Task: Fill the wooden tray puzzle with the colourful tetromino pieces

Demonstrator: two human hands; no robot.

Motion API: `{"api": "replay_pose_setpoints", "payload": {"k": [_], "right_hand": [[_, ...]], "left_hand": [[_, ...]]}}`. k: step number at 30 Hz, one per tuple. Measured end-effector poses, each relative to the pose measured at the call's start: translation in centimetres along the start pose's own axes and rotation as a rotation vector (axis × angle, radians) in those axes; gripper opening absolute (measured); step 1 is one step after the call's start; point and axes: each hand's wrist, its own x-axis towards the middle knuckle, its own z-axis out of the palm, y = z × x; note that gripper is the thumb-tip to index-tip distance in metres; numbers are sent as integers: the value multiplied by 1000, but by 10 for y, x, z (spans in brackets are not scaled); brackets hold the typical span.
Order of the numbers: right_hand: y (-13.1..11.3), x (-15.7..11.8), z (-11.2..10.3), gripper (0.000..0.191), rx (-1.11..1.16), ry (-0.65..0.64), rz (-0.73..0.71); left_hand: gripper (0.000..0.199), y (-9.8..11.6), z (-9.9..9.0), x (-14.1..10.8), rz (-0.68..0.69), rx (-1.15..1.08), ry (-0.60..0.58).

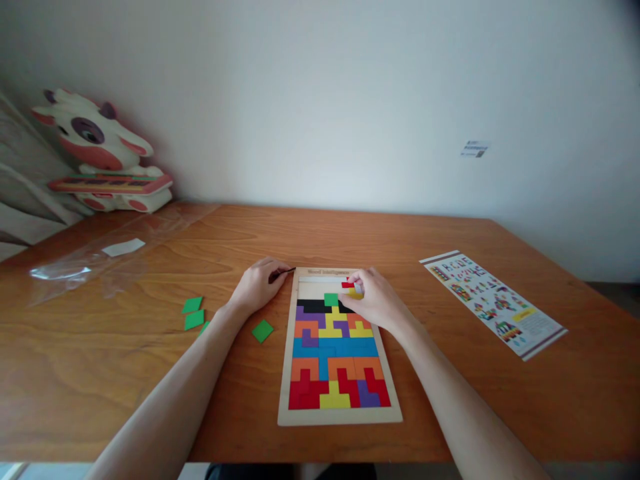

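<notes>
"Start closest to the body. What's below the hands?"

"The wooden tray (340, 419), its long axis running away from the body. The near end, filled with coloured pieces (335, 400), lies nearer than both hands; the far end comes up between them."

"Any loose ones?"

"One green piece (263, 331) on the desk (150, 380), just nearer than the left hand (257, 287). More green pieces (194, 320) lie out to that hand's left, one partly behind the forearm."

"Which hand is closer to the green square (331, 300)?"

"The right hand (377, 300). The square sits just left of its thumb tip, beside the tray's bare strip (313, 291). Thumb and fingers bend toward each other around a red piece (347, 285) and a yellow piece; I can't tell whether they pinch either."

"And the left?"

"Curled beside the tray's far left corner. Something dark shows by its fingers; held piece or shadow, I can't tell."

"Farther off?"

"A printed leaflet (493, 307) well right of the right hand; clear plastic (80, 267) left of the left hand, a cow toy (110, 157) beyond it."
</notes>
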Motion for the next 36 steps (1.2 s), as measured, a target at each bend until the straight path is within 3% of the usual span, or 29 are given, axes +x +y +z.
{"api": "replay_pose_setpoints", "payload": {"k": [6, 15, 26, 31, 36], "right_hand": [[-12, -1, 2, 21, -27, 14, 66], [-8, 3, -6, 7, 32, -49, 16], [6, 6, -19, 22, 82, -137, -34], [15, 7, -18, 14, 101, -184, -36], [15, 7, -21, 27, 140, -194, -43]], "left_hand": [[25, -1, 0, 0, 1, 11, -3], [22, -1, -1, 0, 11, 16, -12], [22, 0, -2, 0, -7, 28, -20], [24, 1, -3, 0, -4, 24, -16], [22, 2, -3, 0, 2, 24, -15]]}}
